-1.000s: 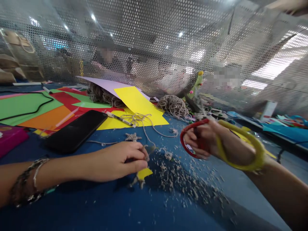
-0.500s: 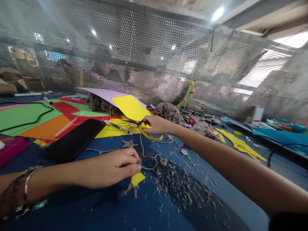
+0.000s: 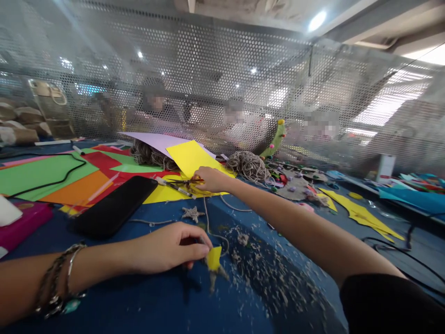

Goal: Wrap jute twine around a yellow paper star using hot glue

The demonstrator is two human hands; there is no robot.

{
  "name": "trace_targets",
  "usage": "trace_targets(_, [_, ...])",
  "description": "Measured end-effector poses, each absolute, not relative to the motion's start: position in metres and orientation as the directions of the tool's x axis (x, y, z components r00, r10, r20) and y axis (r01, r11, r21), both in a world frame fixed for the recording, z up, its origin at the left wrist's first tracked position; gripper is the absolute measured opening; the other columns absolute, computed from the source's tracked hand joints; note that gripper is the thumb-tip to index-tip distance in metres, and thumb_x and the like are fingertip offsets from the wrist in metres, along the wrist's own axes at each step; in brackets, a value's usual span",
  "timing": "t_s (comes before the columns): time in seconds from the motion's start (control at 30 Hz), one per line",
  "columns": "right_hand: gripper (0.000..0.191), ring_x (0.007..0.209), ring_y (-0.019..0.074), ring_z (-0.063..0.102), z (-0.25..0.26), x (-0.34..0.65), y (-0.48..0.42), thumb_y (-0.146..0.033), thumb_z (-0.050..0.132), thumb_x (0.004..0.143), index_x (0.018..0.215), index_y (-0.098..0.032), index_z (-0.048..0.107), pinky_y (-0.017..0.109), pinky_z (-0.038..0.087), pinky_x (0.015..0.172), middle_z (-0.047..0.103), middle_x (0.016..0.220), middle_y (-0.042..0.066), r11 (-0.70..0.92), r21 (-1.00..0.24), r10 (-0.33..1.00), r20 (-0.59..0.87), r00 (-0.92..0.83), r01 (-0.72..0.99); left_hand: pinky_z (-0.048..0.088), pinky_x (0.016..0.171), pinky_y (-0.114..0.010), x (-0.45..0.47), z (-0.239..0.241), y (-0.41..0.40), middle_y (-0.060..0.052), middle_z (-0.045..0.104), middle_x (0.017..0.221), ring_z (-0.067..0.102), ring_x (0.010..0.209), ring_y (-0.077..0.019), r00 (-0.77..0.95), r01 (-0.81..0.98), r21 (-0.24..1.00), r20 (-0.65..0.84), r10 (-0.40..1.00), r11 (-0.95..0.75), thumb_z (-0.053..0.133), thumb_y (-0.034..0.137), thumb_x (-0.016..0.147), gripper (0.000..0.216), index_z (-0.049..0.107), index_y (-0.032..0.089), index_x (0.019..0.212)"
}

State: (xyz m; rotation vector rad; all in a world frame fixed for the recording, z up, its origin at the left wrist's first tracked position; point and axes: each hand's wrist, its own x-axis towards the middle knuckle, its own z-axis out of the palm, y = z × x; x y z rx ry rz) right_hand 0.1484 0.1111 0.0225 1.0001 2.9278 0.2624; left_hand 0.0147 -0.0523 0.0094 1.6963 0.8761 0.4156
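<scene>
A grey star with a yellow patch (image 3: 214, 263) sits near the front of the worktop (image 3: 139, 306), pinched between the thumb and fingers of the left hand (image 3: 165, 248). Farther back, the right hand (image 3: 212, 179) curls around scissors (image 3: 187, 181). Another star (image 3: 193, 214) lies between.

No readable text, marks on white box (image 3: 386, 168) and pen (image 3: 178, 187) too small

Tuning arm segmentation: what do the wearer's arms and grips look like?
Left grip: no glove; dark braided bracelets, a thin silvery bangle and a teal ornament by the wrist. Right grip: no glove, bare forearm, black sleeve farther up.
</scene>
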Motion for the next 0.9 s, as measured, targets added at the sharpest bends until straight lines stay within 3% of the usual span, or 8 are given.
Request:
trace_targets(0.17, [0.027, 0.092, 0.0166, 0.052, 0.045, 0.163, 0.093, -0.032, 0.047, 0.083, 0.100, -0.012, 0.054, 0.037, 0.041, 0.080, 0.055, 0.101, 0.007, 0.801, 0.123, 0.587, 0.031, -0.809, 0.586, 0.040, 0.057, -0.021, 0.013, 0.005, -0.050, 0.001, 0.051, 0.072, 0.046, 0.057, -0.0074, 0.651, 0.303, 0.947, -0.125, 0.749, -0.104, 0.048, 0.030, 0.079, 0.017, 0.056, 0.015, 0.083])
trace_targets(0.37, [0.028, 0.084, 0.0157, 0.051, 0.068, 0.204, 0.049, -0.032, 0.041, 0.084, 0.096, -0.011, 0.056, 0.029, 0.039, 0.075, 0.058, 0.094, 0.009, 0.810, 0.021, 0.585, 0.058, -0.809, 0.586, 0.042, 0.059, -0.018, 0.014, 0.005, -0.049, 0.004, 0.051, 0.066, 0.053, 0.057, -0.0061, 0.643, 0.241, 0.970, -0.184, 0.743, 0.032, 0.051, 0.026, 0.078, 0.011, 0.054, 0.015, 0.081])
trace_targets(0.43, [0.030, 0.078, 0.0139, 0.052, 0.070, 0.215, 0.031, -0.035, 0.037, 0.085, 0.091, -0.013, 0.056, 0.026, 0.039, 0.070, 0.060, 0.089, 0.007, 0.802, -0.049, 0.598, 0.054, -0.800, 0.596, 0.041, 0.057, -0.017, 0.015, 0.004, -0.049, 0.005, 0.051, 0.067, 0.054, 0.056, -0.0053, 0.638, 0.214, 0.975, -0.184, 0.748, 0.057, 0.052, 0.024, 0.078, 0.010, 0.053, 0.016, 0.081])
trace_targets(0.53, [0.027, 0.072, 0.0119, 0.053, 0.065, 0.228, 0.003, -0.036, 0.037, 0.086, 0.085, -0.017, 0.056, 0.024, 0.038, 0.064, 0.060, 0.082, 0.003, 0.737, -0.249, 0.646, -0.010, -0.763, 0.628, 0.041, 0.055, -0.017, 0.016, 0.002, -0.051, 0.006, 0.052, 0.065, 0.054, 0.054, -0.0053, 0.620, 0.251, 0.967, -0.189, 0.761, 0.036, 0.052, 0.025, 0.077, 0.009, 0.052, 0.016, 0.080])
trace_targets(0.67, [0.022, 0.067, 0.0105, 0.052, 0.050, 0.238, -0.024, -0.033, 0.038, 0.085, 0.080, -0.019, 0.055, 0.023, 0.036, 0.061, 0.060, 0.076, 0.001, 0.686, -0.322, 0.663, -0.093, -0.743, 0.652, 0.038, 0.051, -0.016, 0.018, 0.000, -0.057, 0.004, 0.054, 0.062, 0.051, 0.054, -0.0064, 0.631, 0.383, 0.911, -0.134, 0.764, -0.156, 0.054, 0.028, 0.076, 0.012, 0.056, 0.017, 0.078])
trace_targets(0.8, [0.023, 0.062, 0.0090, 0.050, 0.037, 0.244, -0.029, -0.031, 0.036, 0.085, 0.077, -0.020, 0.054, 0.022, 0.034, 0.057, 0.058, 0.070, -0.001, 0.677, -0.316, 0.668, -0.115, -0.735, 0.665, 0.036, 0.053, -0.016, 0.019, -0.002, -0.060, 0.002, 0.055, 0.066, 0.049, 0.058, -0.0076, 0.715, 0.468, 0.738, 0.008, 0.699, -0.487, 0.054, 0.026, 0.078, 0.011, 0.059, 0.017, 0.079])
trace_targets(0.9, [0.024, 0.058, 0.0082, 0.048, 0.030, 0.245, -0.026, -0.031, 0.036, 0.085, 0.071, -0.019, 0.051, 0.022, 0.033, 0.055, 0.057, 0.066, -0.002, 0.672, -0.312, 0.671, -0.126, -0.731, 0.671, 0.037, 0.056, -0.017, 0.019, -0.004, -0.059, 0.001, 0.055, 0.070, 0.049, 0.060, -0.0080, 0.744, 0.482, 0.650, 0.052, 0.667, -0.588, 0.051, 0.027, 0.081, 0.013, 0.058, 0.016, 0.081])
